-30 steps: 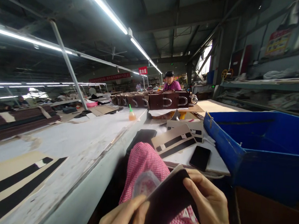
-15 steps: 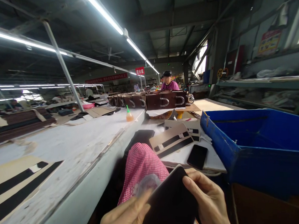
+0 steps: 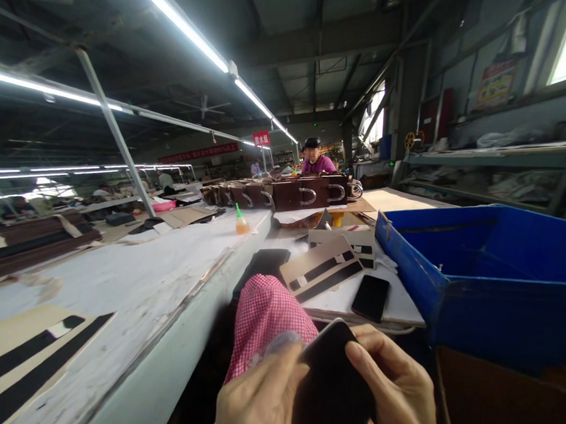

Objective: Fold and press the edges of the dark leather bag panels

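Low in the head view, both my hands hold a flat dark leather piece [image 3: 332, 384] over my lap, which is covered in pink checked cloth [image 3: 262, 316]. My right hand [image 3: 397, 388] grips its right edge, with the thumb pressed on the dark face. My left hand [image 3: 262, 399] is curled on the left edge, with a bit of clear plastic [image 3: 279, 346] showing just above its fingers.
A long white belt table [image 3: 155, 268] runs along my left, with tan cards bearing black strips [image 3: 25, 356]. Ahead lie a phone [image 3: 370, 297], more strip cards [image 3: 322, 269] and brown buckled bags [image 3: 308, 191]. A blue bin [image 3: 480, 275] stands at right. A person in purple [image 3: 317, 160] sits far ahead.
My left hand has moved up and right over the dark piece, covering more of it and most of the clear plastic. The view has drifted slightly upward and to the right.
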`<action>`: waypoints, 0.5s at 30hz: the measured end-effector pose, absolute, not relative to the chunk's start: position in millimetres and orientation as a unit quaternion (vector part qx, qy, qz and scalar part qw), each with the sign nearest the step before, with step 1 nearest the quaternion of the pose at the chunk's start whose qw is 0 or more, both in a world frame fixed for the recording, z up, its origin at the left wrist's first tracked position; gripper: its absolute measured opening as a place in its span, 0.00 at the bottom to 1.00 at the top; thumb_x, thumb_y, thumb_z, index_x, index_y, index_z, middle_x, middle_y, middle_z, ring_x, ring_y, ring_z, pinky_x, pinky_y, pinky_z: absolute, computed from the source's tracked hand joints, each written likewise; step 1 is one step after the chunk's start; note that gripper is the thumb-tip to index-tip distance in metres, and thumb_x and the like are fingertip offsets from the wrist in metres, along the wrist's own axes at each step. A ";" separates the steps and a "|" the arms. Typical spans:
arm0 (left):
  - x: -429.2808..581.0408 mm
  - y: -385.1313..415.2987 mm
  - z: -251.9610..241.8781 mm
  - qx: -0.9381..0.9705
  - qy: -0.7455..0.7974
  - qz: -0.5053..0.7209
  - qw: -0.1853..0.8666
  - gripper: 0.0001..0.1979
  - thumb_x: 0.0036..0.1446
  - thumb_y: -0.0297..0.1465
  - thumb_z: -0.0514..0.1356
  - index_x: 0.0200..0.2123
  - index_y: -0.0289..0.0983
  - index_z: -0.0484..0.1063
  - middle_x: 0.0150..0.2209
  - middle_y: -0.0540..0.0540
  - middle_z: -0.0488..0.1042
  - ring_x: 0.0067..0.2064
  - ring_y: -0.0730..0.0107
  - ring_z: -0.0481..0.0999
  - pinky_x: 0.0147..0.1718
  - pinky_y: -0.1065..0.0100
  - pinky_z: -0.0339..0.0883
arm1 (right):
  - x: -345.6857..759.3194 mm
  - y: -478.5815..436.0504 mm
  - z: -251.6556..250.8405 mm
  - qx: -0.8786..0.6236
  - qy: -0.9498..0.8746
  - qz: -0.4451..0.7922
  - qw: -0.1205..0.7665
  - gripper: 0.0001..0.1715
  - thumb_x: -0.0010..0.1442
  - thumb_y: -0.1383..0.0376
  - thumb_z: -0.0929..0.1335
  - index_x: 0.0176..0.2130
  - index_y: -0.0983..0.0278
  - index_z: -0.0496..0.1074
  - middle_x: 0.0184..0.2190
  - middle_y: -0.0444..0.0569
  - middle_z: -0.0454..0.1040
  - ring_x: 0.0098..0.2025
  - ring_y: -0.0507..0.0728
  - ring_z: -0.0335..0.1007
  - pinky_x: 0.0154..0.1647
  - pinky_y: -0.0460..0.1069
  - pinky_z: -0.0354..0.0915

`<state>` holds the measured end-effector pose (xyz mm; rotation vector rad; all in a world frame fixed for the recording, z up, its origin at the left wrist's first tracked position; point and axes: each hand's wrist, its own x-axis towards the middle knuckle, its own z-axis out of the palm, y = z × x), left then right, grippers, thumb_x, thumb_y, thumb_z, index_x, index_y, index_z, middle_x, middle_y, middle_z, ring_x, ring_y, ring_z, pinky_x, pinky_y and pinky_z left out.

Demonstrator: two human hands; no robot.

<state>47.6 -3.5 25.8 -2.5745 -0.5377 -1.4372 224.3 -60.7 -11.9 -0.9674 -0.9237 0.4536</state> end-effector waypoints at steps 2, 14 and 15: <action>52.9 -5.6 29.5 -0.850 -0.173 -0.490 0.090 0.08 0.66 0.24 0.56 0.45 0.29 0.74 0.30 0.44 0.83 0.26 0.73 0.83 0.32 0.80 0.78 | 224.6 -61.6 -12.4 -0.447 -0.426 0.195 0.762 0.14 0.57 0.59 0.75 0.24 0.62 0.75 0.29 0.46 0.77 0.30 0.54 0.74 0.30 0.43 0.70; 65.5 -8.6 33.0 -0.859 -0.196 -0.467 0.071 0.06 0.68 0.29 0.55 0.43 0.40 0.72 0.27 0.54 0.81 0.22 0.76 0.79 0.27 0.80 0.74 | 214.2 -68.0 1.1 -0.446 -0.437 0.134 0.770 0.14 0.58 0.60 0.75 0.24 0.61 0.74 0.28 0.44 0.78 0.28 0.53 0.74 0.31 0.43 0.69; 67.0 -10.4 34.0 -0.858 -0.199 -0.470 0.065 0.07 0.68 0.30 0.54 0.40 0.40 0.73 0.25 0.55 0.80 0.20 0.76 0.78 0.25 0.79 0.73 | 212.6 -68.4 2.0 -0.442 -0.429 0.142 0.775 0.15 0.58 0.59 0.75 0.23 0.61 0.74 0.27 0.44 0.78 0.28 0.53 0.73 0.31 0.43 0.69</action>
